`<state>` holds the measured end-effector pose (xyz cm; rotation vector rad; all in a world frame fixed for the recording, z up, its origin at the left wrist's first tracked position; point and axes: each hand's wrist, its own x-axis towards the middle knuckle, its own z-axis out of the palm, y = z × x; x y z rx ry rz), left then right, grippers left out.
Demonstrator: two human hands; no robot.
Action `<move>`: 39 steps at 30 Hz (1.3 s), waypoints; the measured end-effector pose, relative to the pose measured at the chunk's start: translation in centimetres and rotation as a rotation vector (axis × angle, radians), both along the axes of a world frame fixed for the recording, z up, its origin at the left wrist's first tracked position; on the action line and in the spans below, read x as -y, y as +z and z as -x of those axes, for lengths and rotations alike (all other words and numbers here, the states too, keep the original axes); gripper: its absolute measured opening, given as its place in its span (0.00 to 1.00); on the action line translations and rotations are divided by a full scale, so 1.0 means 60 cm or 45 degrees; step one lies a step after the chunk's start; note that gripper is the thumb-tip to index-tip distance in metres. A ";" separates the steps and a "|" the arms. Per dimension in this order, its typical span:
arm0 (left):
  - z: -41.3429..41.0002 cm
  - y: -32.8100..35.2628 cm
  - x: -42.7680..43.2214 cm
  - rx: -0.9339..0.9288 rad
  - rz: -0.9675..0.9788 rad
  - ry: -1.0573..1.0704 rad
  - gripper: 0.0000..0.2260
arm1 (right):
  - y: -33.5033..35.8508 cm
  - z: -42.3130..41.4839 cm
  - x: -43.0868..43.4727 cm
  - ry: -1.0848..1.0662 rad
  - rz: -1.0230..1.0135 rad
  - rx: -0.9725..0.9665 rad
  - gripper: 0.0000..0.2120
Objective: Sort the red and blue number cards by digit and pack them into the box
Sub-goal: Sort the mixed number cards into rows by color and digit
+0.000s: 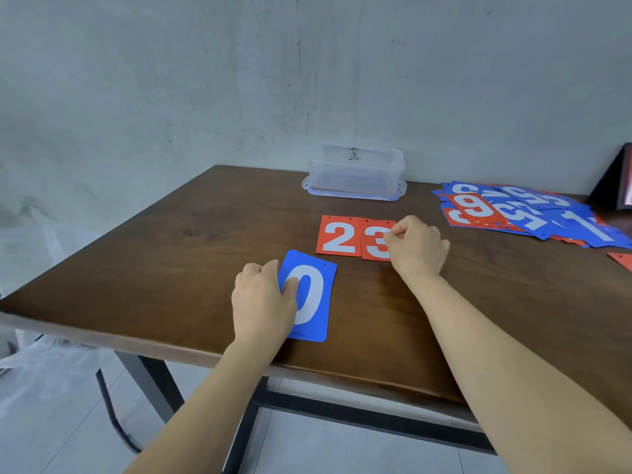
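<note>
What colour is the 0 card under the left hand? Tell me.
The 0 card is blue with a white digit; head view.

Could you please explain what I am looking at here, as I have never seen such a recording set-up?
There is no machine here: a person sorts number cards with bare hands. The single picture comes from a wide-angle camera worn on the person's head, looking forward and down, so both forearms reach in from below. On the brown table lie a red 2 card and a red 3 card side by side, a loose pile of red and blue cards at the far right, and a clear plastic box near the wall, with no cards visible inside. The left hand grips the left edge of the blue 0 card. The right hand, fingers curled, appears to pinch the right side of the red 3 card.
</note>
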<state>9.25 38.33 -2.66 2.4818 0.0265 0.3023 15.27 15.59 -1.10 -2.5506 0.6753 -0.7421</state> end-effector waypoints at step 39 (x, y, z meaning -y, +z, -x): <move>-0.236 0.049 0.505 0.148 -0.303 -0.450 0.21 | 0.027 -0.106 0.426 -0.082 0.165 -0.503 0.40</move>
